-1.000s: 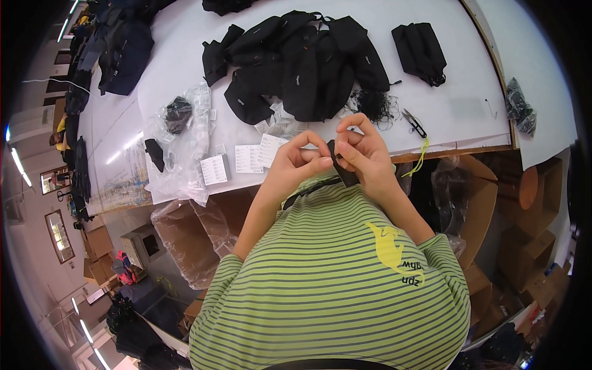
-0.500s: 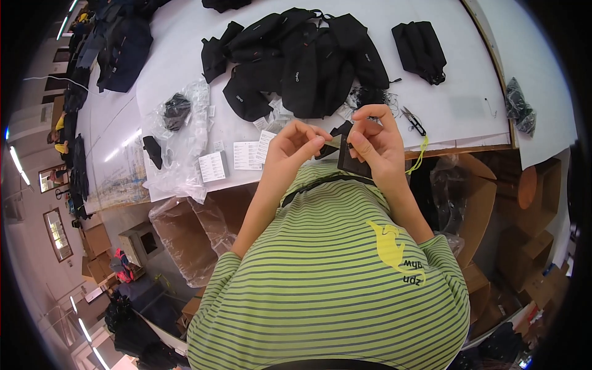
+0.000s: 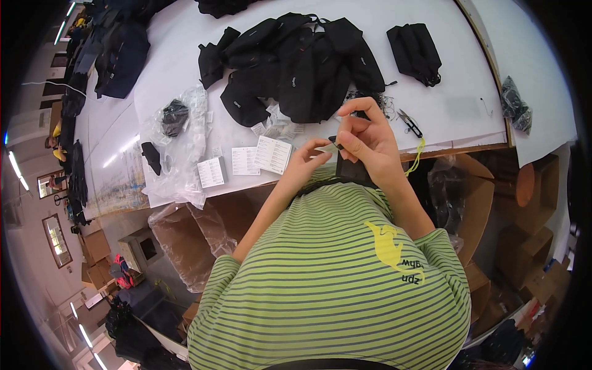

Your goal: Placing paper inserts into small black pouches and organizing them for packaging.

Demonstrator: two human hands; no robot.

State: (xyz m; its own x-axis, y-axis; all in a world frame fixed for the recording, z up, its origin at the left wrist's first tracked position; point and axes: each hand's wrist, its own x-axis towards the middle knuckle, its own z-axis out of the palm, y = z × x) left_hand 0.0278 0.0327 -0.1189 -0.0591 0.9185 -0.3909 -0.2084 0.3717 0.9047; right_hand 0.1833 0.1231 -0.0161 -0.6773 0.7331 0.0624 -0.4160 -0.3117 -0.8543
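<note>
In front of my chest, at the table's near edge, both hands work close together. My right hand (image 3: 370, 139) pinches a small black strip between thumb and forefinger, and a dark flat piece of fabric (image 3: 349, 169) hangs below it, partly hidden. My left hand (image 3: 307, 161) has its thumb and fingertips drawn together at a small pale tag (image 3: 327, 148), which reaches across to the black strip. Just left of my left hand lie stacks of white printed labels (image 3: 273, 154). Thread snips (image 3: 411, 124) with a yellow-green cord lie right of my right hand.
A heap of black fabric bags (image 3: 302, 74) covers the table's middle, with one more black bag (image 3: 415, 54) to the right. Clear plastic bags (image 3: 191, 135) lie on the left. Cardboard boxes (image 3: 524, 246) stand below the table's edge.
My left hand has shifted slightly down and left. The pale tag now shows between the hands, and the dark fabric piece sits lower behind my right fingers. More of the label stack shows.
</note>
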